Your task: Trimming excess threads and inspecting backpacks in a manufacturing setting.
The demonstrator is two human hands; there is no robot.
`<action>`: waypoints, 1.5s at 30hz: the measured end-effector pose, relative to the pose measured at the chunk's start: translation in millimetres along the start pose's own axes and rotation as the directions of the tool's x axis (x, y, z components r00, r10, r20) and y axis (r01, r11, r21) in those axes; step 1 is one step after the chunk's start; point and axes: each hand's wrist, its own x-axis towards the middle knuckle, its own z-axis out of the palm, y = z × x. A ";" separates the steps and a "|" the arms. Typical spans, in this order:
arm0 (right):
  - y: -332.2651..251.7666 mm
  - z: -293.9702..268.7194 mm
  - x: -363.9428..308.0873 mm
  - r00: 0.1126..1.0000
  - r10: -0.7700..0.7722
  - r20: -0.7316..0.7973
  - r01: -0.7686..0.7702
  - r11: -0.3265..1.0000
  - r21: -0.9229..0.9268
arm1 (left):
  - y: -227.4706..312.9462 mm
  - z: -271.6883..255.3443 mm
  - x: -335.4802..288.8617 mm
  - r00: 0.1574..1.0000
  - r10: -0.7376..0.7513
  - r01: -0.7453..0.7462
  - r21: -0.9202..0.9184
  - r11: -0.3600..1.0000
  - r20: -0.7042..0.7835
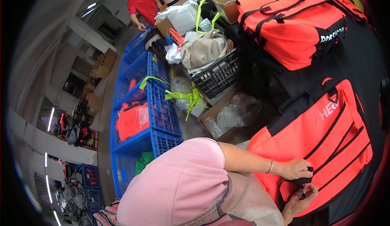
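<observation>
A bright orange-red backpack [284, 141] with black straps and black side panels lies flat in front of me. My left hand [295, 168], with a bangle on its wrist, is closed on a black fabric piece [301, 181] at the bag's near part. Close below it, my right hand [300, 203] has its fingers curled round a small dark object [301, 194], too small to name. Both hands are over the bag, a short gap apart. Several black bands [334, 158] run across the bag's panel beyond my hands.
Another orange-red bag [280, 31] stands on the black surface [308, 80] at the back. Leftward are a black crate [217, 74] with beige fabric, a cardboard box [227, 134] with clear plastic, and blue crates [162, 108]. A person in a red shirt [142, 6] stands far left.
</observation>
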 end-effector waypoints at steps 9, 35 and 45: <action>-13.3 -3.4 15.3 0.977 0.212 -0.037 -0.209 0.976 0.068 | -10.3 -0.8 2.6 0.999 0.001 -0.003 0.056 0.998 0.042; -54.1 19.3 -1.7 0.981 0.023 -0.191 -0.090 0.933 -0.349 | 17.7 -18.4 -5.8 0.986 -0.134 0.142 -0.071 0.987 0.102; -54.8 20.7 -1.1 0.976 0.089 -0.198 -0.155 0.924 -0.349 | 13.5 -18.5 -7.1 0.995 -0.066 0.070 -0.056 0.996 0.075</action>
